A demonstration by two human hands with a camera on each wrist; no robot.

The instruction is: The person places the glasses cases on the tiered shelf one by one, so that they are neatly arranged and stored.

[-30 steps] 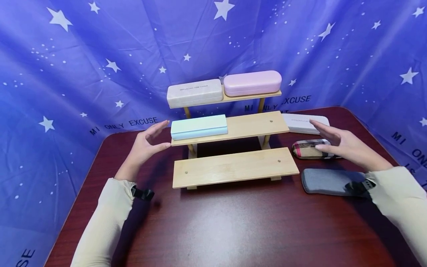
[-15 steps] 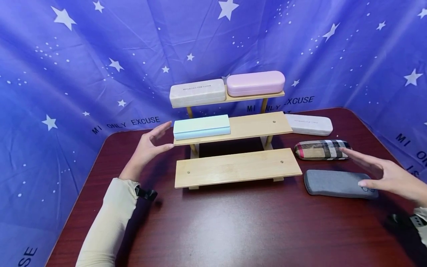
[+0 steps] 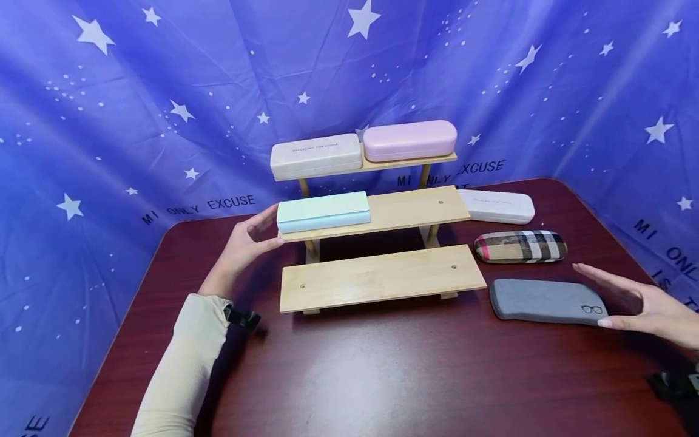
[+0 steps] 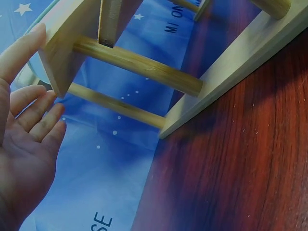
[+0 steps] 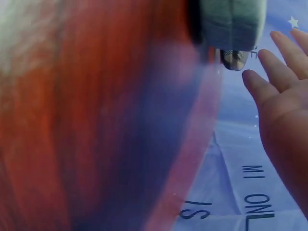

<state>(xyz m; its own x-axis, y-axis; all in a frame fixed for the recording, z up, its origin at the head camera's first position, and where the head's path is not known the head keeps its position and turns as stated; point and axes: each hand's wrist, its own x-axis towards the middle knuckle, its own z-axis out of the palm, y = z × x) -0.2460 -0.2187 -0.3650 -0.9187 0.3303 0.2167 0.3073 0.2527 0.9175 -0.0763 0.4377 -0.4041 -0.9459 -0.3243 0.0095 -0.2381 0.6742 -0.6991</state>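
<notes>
At the left end of the wooden rack's middle shelf (image 3: pixel 415 208), my left hand (image 3: pixel 246 246) has its thumb and fingertips at the shelf edge, beside the mint case (image 3: pixel 323 212). In the left wrist view the fingers of that hand (image 4: pixel 31 130) look relaxed around the shelf's end (image 4: pixel 65 53). My right hand (image 3: pixel 650 308) is spread with nothing in it, its thumb tip by the right end of the grey case (image 3: pixel 546 300). The right wrist view has this hand (image 5: pixel 288 106) to the right of the grey case (image 5: pixel 233 24).
A marbled case (image 3: pixel 317 156) and a pink case (image 3: pixel 411 141) sit on the top shelf. Right of the rack lie a white case (image 3: pixel 498 207) and a plaid case (image 3: pixel 521 247) on the dark red table (image 3: pixel 349 376). Starry blue cloth (image 3: pixel 306 60) hangs behind.
My right hand has moved right and toward the near side, from over the plaid case to the grey case's right end. The left hand has stayed at the shelf's left end.
</notes>
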